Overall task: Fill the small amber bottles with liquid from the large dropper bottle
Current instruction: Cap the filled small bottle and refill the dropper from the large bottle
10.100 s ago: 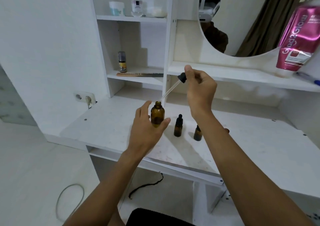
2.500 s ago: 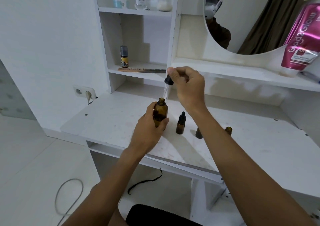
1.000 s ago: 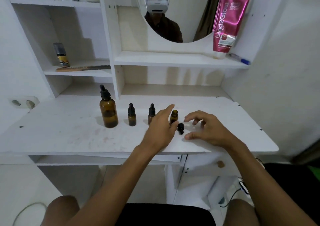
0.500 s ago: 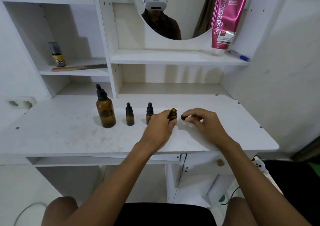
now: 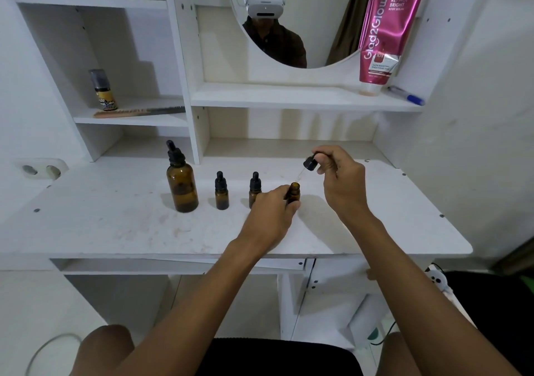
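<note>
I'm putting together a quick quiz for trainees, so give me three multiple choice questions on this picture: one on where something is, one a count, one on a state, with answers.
1. Where in the row of amber bottles does the large dropper bottle stand?
A) left end B) middle C) right end

2. How many small amber bottles wear a dropper cap?
A) one B) two C) three

3. The small bottle that the left hand grips is:
A) open B) capped C) lying on its side

Answers:
1 A: all three small bottles stand to its right.
2 B: two capped bottles stand between the large one and the gripped one.
3 A: its mouth is bare, and the right hand pinches a dropper cap with the pipette pointing at that mouth.
</note>
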